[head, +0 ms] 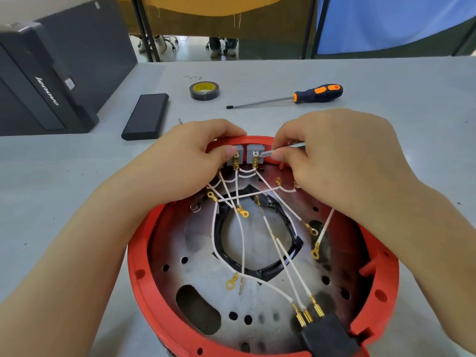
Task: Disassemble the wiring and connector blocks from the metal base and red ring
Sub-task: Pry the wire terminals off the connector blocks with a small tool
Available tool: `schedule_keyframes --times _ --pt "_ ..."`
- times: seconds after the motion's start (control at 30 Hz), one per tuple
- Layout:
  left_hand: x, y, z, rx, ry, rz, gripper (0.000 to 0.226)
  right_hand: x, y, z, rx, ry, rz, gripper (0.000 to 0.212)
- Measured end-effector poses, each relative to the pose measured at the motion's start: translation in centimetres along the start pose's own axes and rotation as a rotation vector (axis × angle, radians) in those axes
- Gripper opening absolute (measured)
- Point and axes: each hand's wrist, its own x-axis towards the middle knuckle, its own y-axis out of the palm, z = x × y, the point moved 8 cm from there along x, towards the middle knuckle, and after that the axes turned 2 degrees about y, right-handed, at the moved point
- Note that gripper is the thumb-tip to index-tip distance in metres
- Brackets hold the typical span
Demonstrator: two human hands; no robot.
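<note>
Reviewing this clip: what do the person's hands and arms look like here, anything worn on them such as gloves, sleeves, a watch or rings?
Both arms are bare for as much of the forearms as the frame shows; no sleeves are visible. The left hand and the right hand wear no gloves. No watch, bracelet or ring shows on either wrist or on the visible fingers. No markings, tape or bandages can be seen.

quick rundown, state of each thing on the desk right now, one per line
left hand: holds the left grey connector block at the far rim
right hand: pinches a small metal tool against the right grey connector block
white wires: loose across the metal base, several ring terminals free
red ring: around the base
black plug block: three wires plugged in
screwdriver: lying unused
tape roll: lying flat
</note>
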Motion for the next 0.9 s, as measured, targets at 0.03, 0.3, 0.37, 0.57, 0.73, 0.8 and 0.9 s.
schedule_keyframes --times 0.03,0.3,0.37,0.57,0.73,0.8,0.9 --pt "0.0 0.0 0.0 0.002 -0.001 -0.004 0.025 -0.1 -0.1 0.2 -0.030 -0.012 -0.011 0.012" --pt "-0.2 -0.1 0.2 0.003 -0.019 -0.015 0.026 -1.0 -0.4 -0.4 0.065 0.037 -0.066 0.013" --pt "-0.3 -0.1 0.2 -0.002 -0.021 -0.014 0.027 -1.2 -0.2 -0.6 0.086 0.053 -0.058 0.012" --pt "-0.3 -0.1 0.2 -0.005 -0.024 -0.011 0.028 -1.2 -0.1 -0.7 0.090 0.077 -0.060 0.009" --pt "-0.2 0.0 0.3 -0.006 -0.029 -0.009 0.028 -1.0 0.1 -0.1 0.068 0.032 -0.050 0.010" --pt "-0.2 0.0 0.3 -0.002 -0.028 -0.002 0.028 -1.0 -0.1 0.0 0.060 0.023 -0.057 0.009" --pt "-0.2 0.1 0.3 -0.002 -0.028 -0.004 0.028 -0.9 -0.1 -0.1 0.065 0.029 -0.046 0.008"
